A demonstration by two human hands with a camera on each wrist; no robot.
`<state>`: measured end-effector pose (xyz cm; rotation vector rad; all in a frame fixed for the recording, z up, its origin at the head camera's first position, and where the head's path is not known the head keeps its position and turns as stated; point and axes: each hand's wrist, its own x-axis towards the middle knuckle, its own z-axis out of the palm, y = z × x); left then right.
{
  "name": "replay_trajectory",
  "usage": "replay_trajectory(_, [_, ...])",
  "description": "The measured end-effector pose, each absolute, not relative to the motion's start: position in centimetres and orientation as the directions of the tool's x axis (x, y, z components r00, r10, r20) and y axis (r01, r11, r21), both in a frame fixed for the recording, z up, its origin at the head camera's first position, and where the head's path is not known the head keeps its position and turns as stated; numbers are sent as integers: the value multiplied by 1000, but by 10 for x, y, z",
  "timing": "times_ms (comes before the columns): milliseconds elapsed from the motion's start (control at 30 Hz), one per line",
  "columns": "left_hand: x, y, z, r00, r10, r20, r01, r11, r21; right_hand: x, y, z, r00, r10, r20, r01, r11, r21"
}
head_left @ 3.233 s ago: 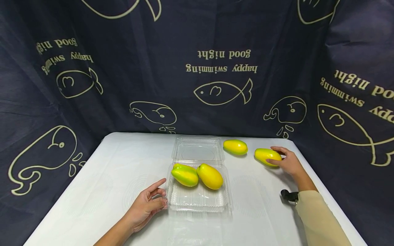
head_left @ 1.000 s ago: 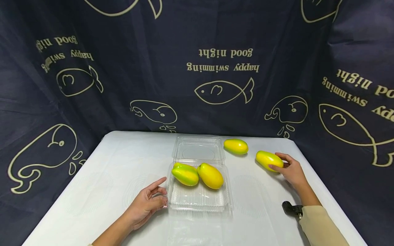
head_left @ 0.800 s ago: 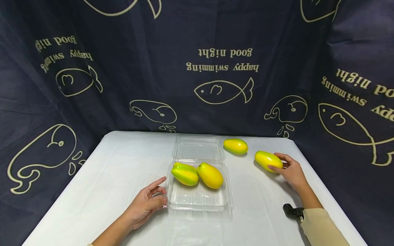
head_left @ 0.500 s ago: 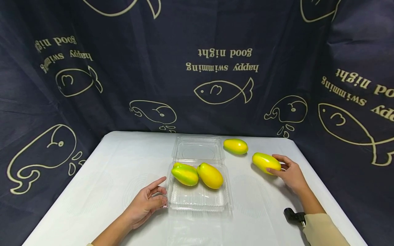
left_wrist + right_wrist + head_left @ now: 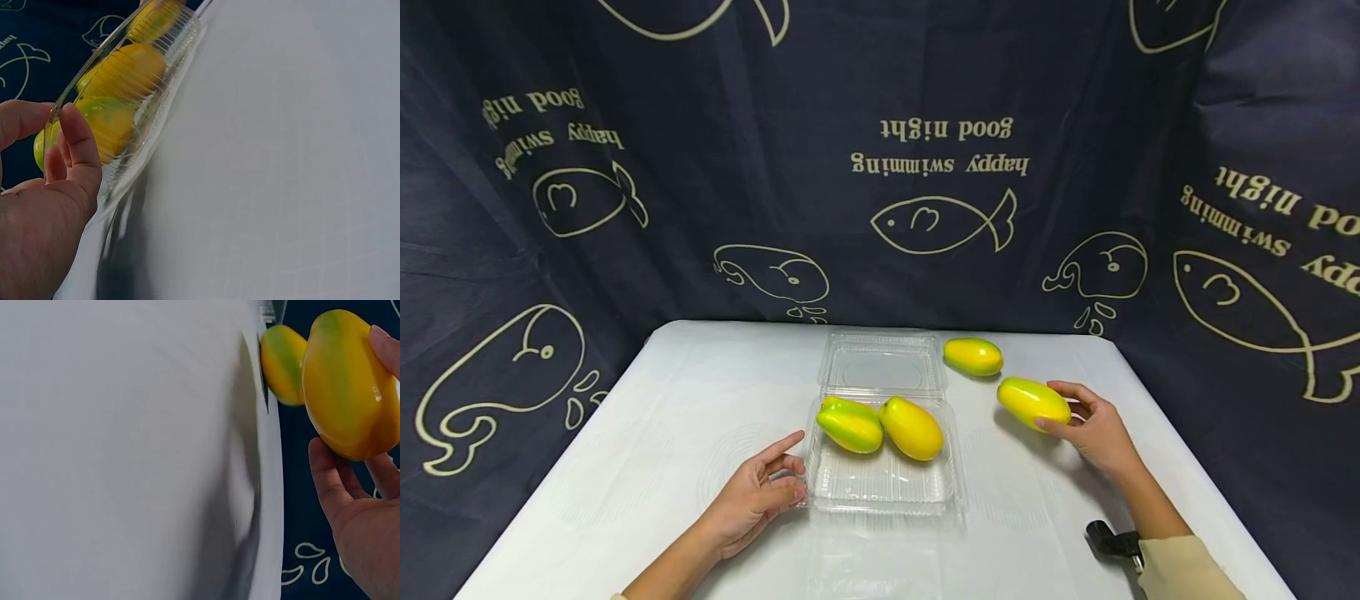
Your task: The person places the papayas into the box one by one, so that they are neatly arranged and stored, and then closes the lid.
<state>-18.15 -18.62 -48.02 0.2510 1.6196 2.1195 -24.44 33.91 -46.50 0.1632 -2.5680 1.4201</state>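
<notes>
My right hand (image 5: 1093, 429) grips a yellow-green papaya (image 5: 1030, 402) by its right end, thumb on the near side and fingers round the far side. In the right wrist view this papaya (image 5: 344, 387) is raised off the white cloth. At the left, my left hand (image 5: 756, 504) pinches the side rim of a clear plastic clamshell box (image 5: 880, 492) between thumb and fingertip, as the left wrist view shows. Two papayas lie side by side in the box's base: a greener one (image 5: 850, 425) and a yellower one (image 5: 912, 429).
One more papaya (image 5: 973, 357) lies on the white table (image 5: 700, 392), right of the box's opened lid (image 5: 880, 367). A dark curtain (image 5: 775, 167) printed with fish stands behind and beside the table. A black wrist-camera piece (image 5: 1111, 540) sticks out near the right sleeve (image 5: 1187, 568).
My right hand has taken the papaya off its place at the right and carried it left and nearer toward the box. The left hand stays at the rim.
</notes>
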Motion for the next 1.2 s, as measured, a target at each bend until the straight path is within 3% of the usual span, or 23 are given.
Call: replay_trajectory(1200, [-183, -187, -482, -880, 457, -129, -242, -196, 950, -214, 298, -456, -975, -44, 217, -215, 429, -877])
